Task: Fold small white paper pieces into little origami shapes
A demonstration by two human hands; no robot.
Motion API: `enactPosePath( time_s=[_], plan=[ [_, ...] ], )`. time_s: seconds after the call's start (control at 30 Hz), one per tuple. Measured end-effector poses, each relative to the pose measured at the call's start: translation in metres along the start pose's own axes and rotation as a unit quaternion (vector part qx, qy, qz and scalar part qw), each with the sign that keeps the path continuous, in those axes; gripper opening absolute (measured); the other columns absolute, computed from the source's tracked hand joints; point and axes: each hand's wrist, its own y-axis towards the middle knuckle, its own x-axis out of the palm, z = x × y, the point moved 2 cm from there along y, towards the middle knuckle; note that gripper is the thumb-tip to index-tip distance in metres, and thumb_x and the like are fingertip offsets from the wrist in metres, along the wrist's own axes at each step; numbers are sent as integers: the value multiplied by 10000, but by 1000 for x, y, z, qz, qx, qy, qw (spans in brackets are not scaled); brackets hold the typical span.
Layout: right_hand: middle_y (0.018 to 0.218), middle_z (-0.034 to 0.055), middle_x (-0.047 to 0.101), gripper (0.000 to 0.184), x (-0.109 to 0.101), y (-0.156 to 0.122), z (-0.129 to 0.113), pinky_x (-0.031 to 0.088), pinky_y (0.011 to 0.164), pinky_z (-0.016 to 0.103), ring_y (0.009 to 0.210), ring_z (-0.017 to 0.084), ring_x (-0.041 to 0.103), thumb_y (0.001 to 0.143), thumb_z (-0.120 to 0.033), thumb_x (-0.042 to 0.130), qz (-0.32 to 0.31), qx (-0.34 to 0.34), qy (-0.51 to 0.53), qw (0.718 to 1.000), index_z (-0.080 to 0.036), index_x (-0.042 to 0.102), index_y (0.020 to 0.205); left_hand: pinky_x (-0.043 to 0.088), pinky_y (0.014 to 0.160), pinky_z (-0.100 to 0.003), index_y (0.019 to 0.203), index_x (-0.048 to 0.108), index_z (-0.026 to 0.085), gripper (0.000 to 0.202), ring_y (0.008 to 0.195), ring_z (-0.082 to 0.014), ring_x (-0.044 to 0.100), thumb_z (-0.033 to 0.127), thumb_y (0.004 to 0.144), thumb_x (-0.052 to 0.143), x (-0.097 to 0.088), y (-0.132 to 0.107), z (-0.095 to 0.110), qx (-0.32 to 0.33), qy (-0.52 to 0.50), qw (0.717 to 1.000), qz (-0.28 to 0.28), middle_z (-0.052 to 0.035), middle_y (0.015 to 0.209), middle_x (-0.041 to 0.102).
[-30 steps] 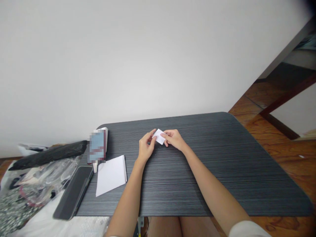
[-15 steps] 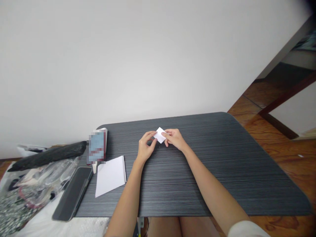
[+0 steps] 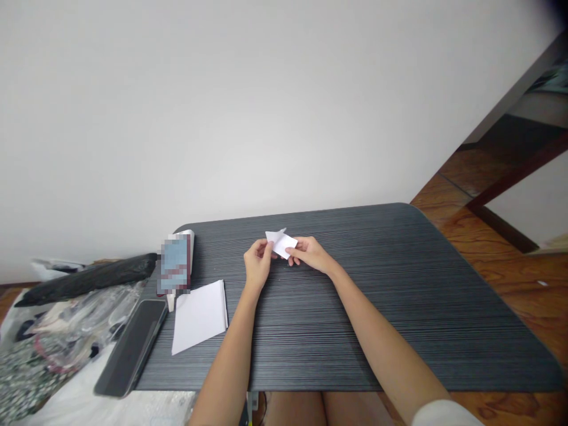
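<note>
Recorded a dark grey tabletop [image 3: 399,307], streaked with fine parallel lines, rounded at the visible corners. Noted at far left a box-like item [image 3: 175,263], blurred into pixels, pale blue with dark red and white along the side. Found just in front of it a small white piece [image 3: 171,303], too small to identify. Nearer, observed stacked white sheets [image 3: 199,319], lying flat with edges slightly offset. Left of these, logged a black-faced phone [image 3: 131,349], screen up, slanted along the left edge.

A phone [image 3: 132,348] lies near, seemingly, clear plastic [image 3: 101,309]
</note>
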Motion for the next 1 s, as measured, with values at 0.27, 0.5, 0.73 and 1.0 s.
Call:
enactPosePath(
  time_s=[0.27, 0.5, 0.73, 1.0],
  plan=[
    [527, -6, 569, 161, 1, -3, -2, 327, 420, 179, 415, 46, 437, 700, -241, 573, -58, 33, -49, 997, -86, 586, 743, 435, 447, -196, 759, 537, 132, 219, 439, -79, 508, 344, 720, 575, 1, 1, 1, -16, -35, 999, 17, 7, 575, 583],
    [567, 25, 598, 280, 3, -5, -6, 357, 415, 194, 435, 73, 490, 744, -359, 532, -45, 39, -43, 997, -84, 579, 770, 389, 440, -169, 777, 537, 133, 204, 453, -67, 491, 326, 720, 576, 1, 1, -1, -14, -40, 999, 21, 12, 579, 578],
    [475, -39, 492, 269, -2, -2, 0, 324, 415, 186, 407, 50, 422, 732, -363, 555, -1, 13, -39, 999, -122, 531, 618, 414, 511, -192, 811, 555, 134, 213, 553, -102, 552, 317, 707, 584, 2, -1, 3, -27, -22, 999, -2, -13, 637, 602],
    [530, 1, 580, 247, 0, -3, -1, 295, 421, 186, 418, 48, 416, 719, -342, 580, -56, 25, -47, 997, -107, 579, 642, 395, 511, -186, 902, 481, 167, 261, 511, -83, 512, 306, 707, 585, 1, -2, 3, -7, 28, 1000, 4, 34, 585, 550]
  ],
)
